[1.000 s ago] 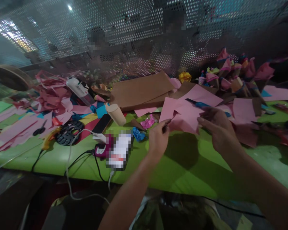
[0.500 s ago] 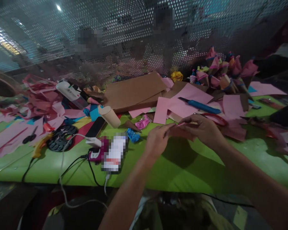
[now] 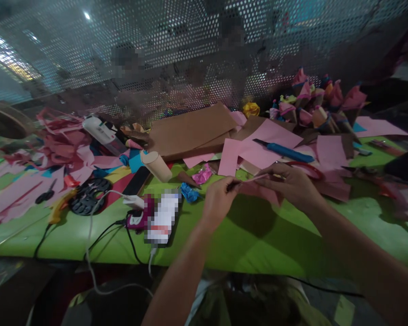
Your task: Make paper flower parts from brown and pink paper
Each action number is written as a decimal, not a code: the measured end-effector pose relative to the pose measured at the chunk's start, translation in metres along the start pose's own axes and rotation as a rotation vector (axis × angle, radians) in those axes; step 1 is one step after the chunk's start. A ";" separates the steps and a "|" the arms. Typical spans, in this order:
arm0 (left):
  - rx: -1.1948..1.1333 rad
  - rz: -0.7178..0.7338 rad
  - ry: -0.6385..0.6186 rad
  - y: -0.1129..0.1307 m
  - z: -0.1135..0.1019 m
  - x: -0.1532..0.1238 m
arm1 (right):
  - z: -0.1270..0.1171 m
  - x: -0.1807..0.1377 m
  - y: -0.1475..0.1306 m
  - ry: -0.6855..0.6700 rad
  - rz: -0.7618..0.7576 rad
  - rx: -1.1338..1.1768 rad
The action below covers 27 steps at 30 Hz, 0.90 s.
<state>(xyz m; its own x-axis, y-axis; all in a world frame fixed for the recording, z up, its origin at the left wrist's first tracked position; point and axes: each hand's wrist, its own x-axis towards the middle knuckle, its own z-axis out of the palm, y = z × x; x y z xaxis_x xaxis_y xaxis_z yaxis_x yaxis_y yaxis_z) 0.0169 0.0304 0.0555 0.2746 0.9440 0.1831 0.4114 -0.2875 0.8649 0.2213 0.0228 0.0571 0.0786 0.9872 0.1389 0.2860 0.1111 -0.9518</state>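
Note:
Above the green table (image 3: 258, 235), both of my hands hold one folded pink paper piece (image 3: 255, 182). My left hand (image 3: 219, 199) pinches its left end with closed fingers. My right hand (image 3: 290, 183) grips its right part, fingers curled over it. Red scissors (image 3: 302, 167) lie just behind my right hand, partly hidden by it. A blue-handled knife (image 3: 285, 151) rests on pink sheets (image 3: 258, 149) further back.
Brown card sheets (image 3: 190, 129), a cardboard tube (image 3: 154, 164), a glue gun (image 3: 100, 131), small black scissors (image 3: 46, 194), cables and a phone (image 3: 161, 219) lie to the left. Paper cones (image 3: 319, 111) crowd the back right. A perforated screen (image 3: 190, 54) closes the far side; people sit behind it.
My hands came together: a second ago they held the pink paper spread apart and raised; now it is folded flat between them, lower over the table.

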 end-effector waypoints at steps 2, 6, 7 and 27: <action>-0.020 -0.002 -0.001 -0.001 0.000 0.000 | -0.001 0.000 0.001 0.012 0.024 -0.007; -0.115 -0.022 -0.014 -0.009 -0.002 0.002 | -0.004 0.001 0.003 0.018 0.125 0.077; -0.151 -0.024 -0.015 -0.011 -0.003 0.003 | -0.005 0.001 0.003 0.016 0.148 0.105; -0.520 -0.173 -0.061 -0.018 -0.006 0.008 | -0.006 0.001 0.005 -0.016 0.241 0.222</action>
<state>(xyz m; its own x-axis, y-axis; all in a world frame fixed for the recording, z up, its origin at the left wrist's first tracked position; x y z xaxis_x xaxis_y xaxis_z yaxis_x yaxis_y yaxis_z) 0.0065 0.0446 0.0445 0.2972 0.9548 0.0042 -0.0249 0.0034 0.9997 0.2288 0.0235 0.0542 0.1030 0.9896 -0.1008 0.0455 -0.1059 -0.9933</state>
